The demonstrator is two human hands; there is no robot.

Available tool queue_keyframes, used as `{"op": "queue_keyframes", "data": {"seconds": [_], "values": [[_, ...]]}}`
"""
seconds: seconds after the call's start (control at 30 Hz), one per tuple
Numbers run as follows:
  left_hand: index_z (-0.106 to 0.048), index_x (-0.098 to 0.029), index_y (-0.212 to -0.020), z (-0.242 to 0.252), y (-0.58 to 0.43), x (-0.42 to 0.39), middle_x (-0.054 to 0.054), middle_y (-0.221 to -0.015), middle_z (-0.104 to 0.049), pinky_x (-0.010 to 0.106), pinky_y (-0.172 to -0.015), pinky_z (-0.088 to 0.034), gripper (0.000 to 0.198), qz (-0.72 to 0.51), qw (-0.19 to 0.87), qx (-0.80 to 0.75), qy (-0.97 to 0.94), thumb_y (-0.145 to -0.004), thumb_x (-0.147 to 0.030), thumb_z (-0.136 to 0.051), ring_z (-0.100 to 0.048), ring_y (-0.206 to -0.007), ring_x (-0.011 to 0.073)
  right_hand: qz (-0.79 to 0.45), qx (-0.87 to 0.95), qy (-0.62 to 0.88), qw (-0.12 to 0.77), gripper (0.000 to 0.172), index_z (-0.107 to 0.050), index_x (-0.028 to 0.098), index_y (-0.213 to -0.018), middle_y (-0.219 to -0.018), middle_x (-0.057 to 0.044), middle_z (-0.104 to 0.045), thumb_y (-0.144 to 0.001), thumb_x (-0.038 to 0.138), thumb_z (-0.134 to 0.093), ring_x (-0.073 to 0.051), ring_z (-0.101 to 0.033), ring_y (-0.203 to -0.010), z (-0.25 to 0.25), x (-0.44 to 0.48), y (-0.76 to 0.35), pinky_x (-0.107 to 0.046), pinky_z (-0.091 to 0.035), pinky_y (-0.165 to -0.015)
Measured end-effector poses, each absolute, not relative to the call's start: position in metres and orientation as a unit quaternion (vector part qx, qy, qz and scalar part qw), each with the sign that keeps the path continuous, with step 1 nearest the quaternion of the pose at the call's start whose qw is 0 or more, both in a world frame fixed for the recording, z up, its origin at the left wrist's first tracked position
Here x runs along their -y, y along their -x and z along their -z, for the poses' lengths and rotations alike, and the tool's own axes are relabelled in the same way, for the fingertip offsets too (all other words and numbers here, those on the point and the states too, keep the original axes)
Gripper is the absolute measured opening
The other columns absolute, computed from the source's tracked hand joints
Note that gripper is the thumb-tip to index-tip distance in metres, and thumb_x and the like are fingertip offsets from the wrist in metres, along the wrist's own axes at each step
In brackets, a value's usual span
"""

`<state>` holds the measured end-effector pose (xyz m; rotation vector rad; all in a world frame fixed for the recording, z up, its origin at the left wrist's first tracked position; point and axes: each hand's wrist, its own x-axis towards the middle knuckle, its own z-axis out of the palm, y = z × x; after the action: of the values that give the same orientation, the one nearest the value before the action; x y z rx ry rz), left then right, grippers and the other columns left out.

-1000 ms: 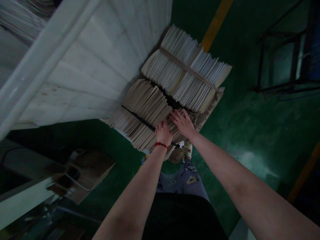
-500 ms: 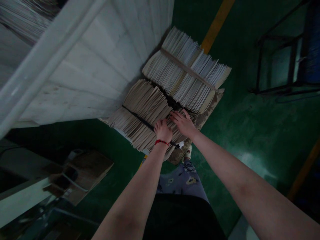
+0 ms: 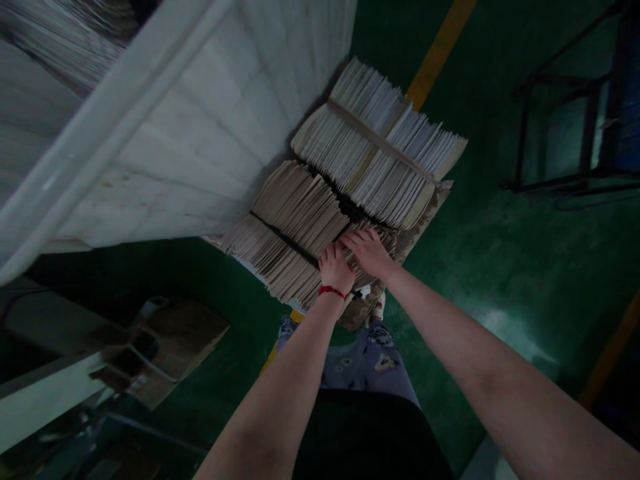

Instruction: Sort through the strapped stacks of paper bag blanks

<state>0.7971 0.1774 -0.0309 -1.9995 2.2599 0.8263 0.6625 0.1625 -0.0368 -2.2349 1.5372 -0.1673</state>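
Left hand (image 3: 336, 267): grip curled atop the tan, black-strapped bundle of paper sheets (image 3: 287, 223); couldn't tell if pinching.
Right hand (image 3: 369, 252): grip spread flat on that bundle.

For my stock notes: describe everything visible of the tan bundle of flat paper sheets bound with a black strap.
The tan bundle of flat paper sheets is a thick pack, fanned sheet edges facing the camera, cinched across its middle by a black strap. It lies beside a paler bundle with a tan strap, above the green floor. The left hand and the right hand both rest on its near end.
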Motion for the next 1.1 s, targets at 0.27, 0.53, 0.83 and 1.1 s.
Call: {"op": "queue_keyframes", "data": {"seconds": [0.27,0.53,0.83,1.1], "values": [[-0.033,-0.013,-0.149,0.04,-0.848,-0.159,0.011,-0.151,-0.043,0.045,-0.117,-0.03,0.067,-0.233,-0.028,-0.811,0.535,-0.084,-0.016,-0.05,-0.036,-0.141,0.029,0.048,-0.594,0.781,0.188,0.046,-0.052,0.018,-0.138,-0.135,-0.01,-0.059,-0.094,0.014,-0.043,-0.028,-0.045,-0.123,0.048,-0.172,-0.675,-0.048,-0.023,-0.113],[-0.025,-0.037,-0.152,0.053,-0.912,-0.102,-0.004,-0.158,-0.034,0.051,-0.122,-0.015,0.053,-0.184,0.024,-0.929,0.319,-0.101,-0.036,-0.037,-0.031,-0.146,0.0228,0.074,-0.573,0.803,0.145,0.052,-0.049,0.023,-0.14,-0.159,-0.001,-0.033,-0.089,0.012,-0.048,-0.025,-0.024,-0.146,0.078,-0.178,-0.671,-0.053,-0.003,-0.121],[-0.028,-0.04,-0.15,0.06,-0.918,-0.101,-0.004,-0.155,-0.038,0.05,-0.122,-0.015,0.057,-0.196,-0.005,-0.926,0.321,-0.096,-0.031,-0.044,-0.032,-0.145,0.0215,0.079,-0.576,0.8,0.15,0.058,-0.043,0.022,-0.145,-0.159,-0.002,-0.032,-0.088,0.009,-0.047,-0.022,-0.024,-0.148,0.077,-0.182,-0.673,-0.055,-0.004,-0.123],[-0.03,-0.039,-0.15,0.062,-0.92,-0.101,-0.003,-0.155,-0.038,0.051,-0.122,-0.012,0.057,-0.213,-0.027,-0.924,0.317,-0.096,-0.03,-0.042,-0.031,-0.146,0.0217,0.067,-0.59,0.79,0.153,0.06,-0.042,0.024,-0.146,-0.157,-0.002,-0.036,-0.089,0.009,-0.045,-0.022,-0.025,-0.148,0.076,-0.183,-0.676,-0.055,-0.006,-0.122]]}}
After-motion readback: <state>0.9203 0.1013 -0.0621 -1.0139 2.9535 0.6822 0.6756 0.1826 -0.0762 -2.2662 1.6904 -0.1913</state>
